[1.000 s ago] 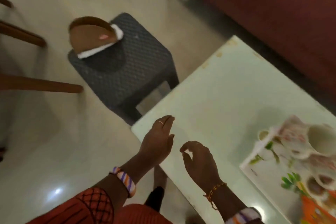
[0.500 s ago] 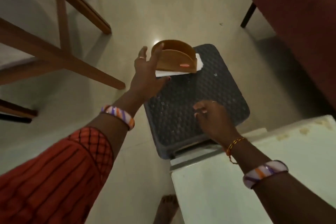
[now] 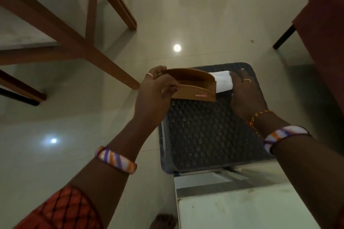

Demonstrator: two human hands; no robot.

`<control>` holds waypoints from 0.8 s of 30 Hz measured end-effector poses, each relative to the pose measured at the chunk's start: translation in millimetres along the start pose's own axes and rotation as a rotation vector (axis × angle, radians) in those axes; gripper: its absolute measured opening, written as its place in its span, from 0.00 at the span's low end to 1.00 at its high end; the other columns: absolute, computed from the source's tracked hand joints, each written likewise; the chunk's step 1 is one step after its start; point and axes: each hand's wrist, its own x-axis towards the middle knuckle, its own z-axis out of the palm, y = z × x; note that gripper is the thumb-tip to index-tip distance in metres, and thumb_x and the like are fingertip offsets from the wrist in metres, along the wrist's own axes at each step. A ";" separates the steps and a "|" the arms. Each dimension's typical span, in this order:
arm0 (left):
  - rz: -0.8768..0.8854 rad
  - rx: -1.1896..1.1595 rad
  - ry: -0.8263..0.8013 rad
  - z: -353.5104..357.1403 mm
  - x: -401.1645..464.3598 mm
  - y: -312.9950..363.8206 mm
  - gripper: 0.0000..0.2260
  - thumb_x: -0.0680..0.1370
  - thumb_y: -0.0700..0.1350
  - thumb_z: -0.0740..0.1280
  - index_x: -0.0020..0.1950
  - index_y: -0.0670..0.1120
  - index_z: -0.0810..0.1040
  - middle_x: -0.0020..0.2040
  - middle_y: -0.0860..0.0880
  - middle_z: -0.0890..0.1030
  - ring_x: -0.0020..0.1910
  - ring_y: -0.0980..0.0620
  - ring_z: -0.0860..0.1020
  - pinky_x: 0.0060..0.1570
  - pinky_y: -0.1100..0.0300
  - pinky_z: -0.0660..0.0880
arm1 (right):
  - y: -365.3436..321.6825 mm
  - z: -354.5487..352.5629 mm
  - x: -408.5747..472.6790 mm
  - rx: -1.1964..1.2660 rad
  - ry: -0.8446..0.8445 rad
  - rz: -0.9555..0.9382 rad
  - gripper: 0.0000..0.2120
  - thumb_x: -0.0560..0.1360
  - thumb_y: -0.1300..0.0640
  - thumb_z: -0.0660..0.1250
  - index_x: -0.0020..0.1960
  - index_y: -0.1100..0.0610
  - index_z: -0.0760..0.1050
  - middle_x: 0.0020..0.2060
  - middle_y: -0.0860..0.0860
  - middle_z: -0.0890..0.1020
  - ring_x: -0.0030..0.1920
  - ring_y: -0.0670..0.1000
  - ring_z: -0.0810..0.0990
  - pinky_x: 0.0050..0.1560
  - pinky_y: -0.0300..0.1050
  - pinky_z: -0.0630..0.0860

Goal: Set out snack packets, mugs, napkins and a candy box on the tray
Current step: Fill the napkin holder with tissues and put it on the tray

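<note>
At the far left we see the wooden legs of a chair (image 3: 89, 46) standing on the pale tiled floor (image 3: 195, 15), which shows two bright spots of reflected light. Moving right, our left arm reaches forward, an orange patterned sleeve (image 3: 61, 210) at the elbow and a striped bangle (image 3: 115, 160) at the wrist. Our left hand (image 3: 154, 95) grips the left end of a brown curved napkin holder (image 3: 193, 87), fingers wrapped over its far wall and thumb against the near wall. The holder sits at the far edge of a dark woven stool (image 3: 204, 135). White napkins (image 3: 223, 83) stick out of the holder's right end. Our right hand (image 3: 243, 95) lies on them, fingers laid over the paper; we cannot tell whether it pinches the napkins or only rests on them. That wrist carries an orange thread and another striped bangle. Nearest us on the right is the corner of a pale table (image 3: 242, 210), and a dark red sofa (image 3: 327, 33) fills the far right edge.
</note>
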 end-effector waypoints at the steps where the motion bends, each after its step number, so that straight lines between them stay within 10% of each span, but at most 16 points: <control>1: -0.020 -0.018 0.031 -2.1 -5.2 -2.0 0.04 0.72 0.37 0.68 0.45 0.42 0.80 0.64 0.38 0.74 0.64 0.42 0.71 0.60 0.56 0.69 | -0.8 1.0 10.4 -0.061 -0.003 -0.047 0.34 0.74 0.65 0.64 0.74 0.58 0.52 0.75 0.61 0.53 0.75 0.62 0.51 0.73 0.59 0.55; 8: -0.042 -0.024 0.078 -8.7 -28.2 -16.2 0.03 0.71 0.36 0.69 0.44 0.42 0.80 0.61 0.38 0.76 0.60 0.41 0.75 0.58 0.58 0.68 | -18.9 6.1 47.6 -0.171 -0.206 -0.186 0.41 0.73 0.58 0.67 0.76 0.51 0.44 0.75 0.58 0.59 0.76 0.58 0.48 0.73 0.63 0.47; 14: -0.032 -0.041 0.014 -3.2 -39.4 -15.2 0.04 0.71 0.38 0.69 0.44 0.44 0.81 0.62 0.40 0.75 0.60 0.43 0.75 0.55 0.69 0.66 | -2.9 7.3 14.8 -0.025 -0.195 -0.106 0.26 0.68 0.56 0.72 0.63 0.59 0.70 0.60 0.61 0.77 0.60 0.61 0.74 0.62 0.56 0.70; 18: 0.015 -0.046 -0.050 11.1 -44.6 -5.5 0.06 0.71 0.42 0.67 0.46 0.45 0.81 0.64 0.40 0.74 0.60 0.42 0.75 0.57 0.51 0.75 | 13.1 3.6 -24.1 0.345 -0.045 0.040 0.19 0.65 0.55 0.74 0.50 0.66 0.77 0.42 0.56 0.78 0.43 0.54 0.74 0.32 0.27 0.66; 24: 0.068 -0.026 -0.119 33.9 -49.8 9.4 0.07 0.72 0.39 0.69 0.48 0.45 0.81 0.64 0.40 0.74 0.60 0.44 0.74 0.53 0.59 0.71 | 19.9 -8.7 -62.9 0.571 0.389 0.133 0.18 0.68 0.56 0.73 0.53 0.64 0.75 0.45 0.53 0.76 0.45 0.49 0.74 0.33 0.19 0.67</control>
